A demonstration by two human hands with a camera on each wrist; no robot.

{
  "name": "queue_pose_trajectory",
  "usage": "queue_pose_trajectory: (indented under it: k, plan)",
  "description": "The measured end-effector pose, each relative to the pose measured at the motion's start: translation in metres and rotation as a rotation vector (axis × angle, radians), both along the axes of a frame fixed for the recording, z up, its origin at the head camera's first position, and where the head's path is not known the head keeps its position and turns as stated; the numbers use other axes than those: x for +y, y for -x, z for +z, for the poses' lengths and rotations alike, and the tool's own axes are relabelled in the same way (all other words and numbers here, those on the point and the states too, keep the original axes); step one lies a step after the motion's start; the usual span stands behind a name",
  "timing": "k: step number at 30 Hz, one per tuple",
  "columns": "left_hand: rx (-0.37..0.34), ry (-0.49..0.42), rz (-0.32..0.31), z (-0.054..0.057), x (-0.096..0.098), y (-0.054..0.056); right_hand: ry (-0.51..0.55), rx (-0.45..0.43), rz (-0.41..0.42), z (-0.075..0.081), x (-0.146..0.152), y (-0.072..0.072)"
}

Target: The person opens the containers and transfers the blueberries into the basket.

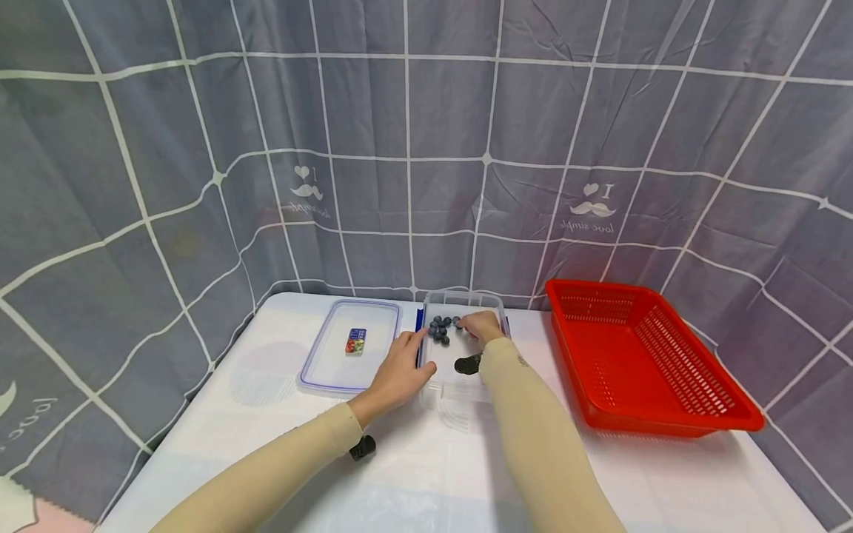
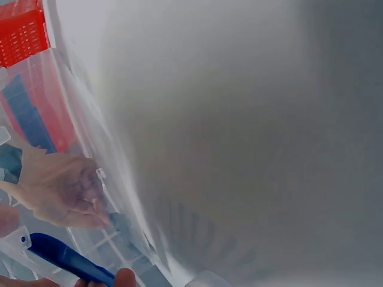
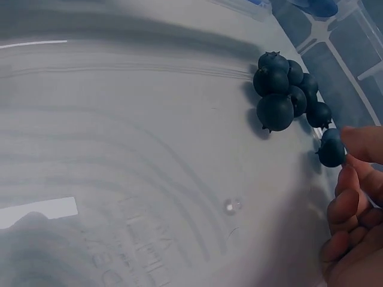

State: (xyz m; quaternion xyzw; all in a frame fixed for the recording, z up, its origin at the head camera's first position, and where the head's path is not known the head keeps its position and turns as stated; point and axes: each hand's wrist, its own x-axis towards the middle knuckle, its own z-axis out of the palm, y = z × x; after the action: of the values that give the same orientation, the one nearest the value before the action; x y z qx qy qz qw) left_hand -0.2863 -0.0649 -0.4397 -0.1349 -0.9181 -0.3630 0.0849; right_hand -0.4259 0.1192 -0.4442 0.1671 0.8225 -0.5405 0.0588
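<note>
as the left hand (image 1: 398,368), fingers spread, rests at the blue latch (image 1: 420,320) of the clear container (image 1: 443,364), the right hand (image 1: 481,324) has its fingers narrowed in a pinch on one blueberry (image 3: 330,149) inside it, near the other berries (image 3: 275,110). the step in hand looks like handling berries singly, whether lifting or setting down i cannot tell; the next move seems to call for a light squeeze and a steadied container.

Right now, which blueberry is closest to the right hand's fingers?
The rightmost blueberry in the right wrist view: it alone meets the fingers; the other blueberries sit farther left.
</note>
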Motion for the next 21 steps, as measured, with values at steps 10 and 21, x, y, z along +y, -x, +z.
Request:
queue_pose_trajectory:
  k: [10,21]
  plan:
    - [-0.022,-0.003,-0.031,-0.0019,-0.0041,-0.0001,-0.041,0.002,0.007,-0.0003,-0.0024,-0.0006]
    - [-0.005,0.016,-0.030,-0.0031,-0.0025,-0.0033,-0.082,0.020,0.026,-0.0012,-0.0036,-0.0049]
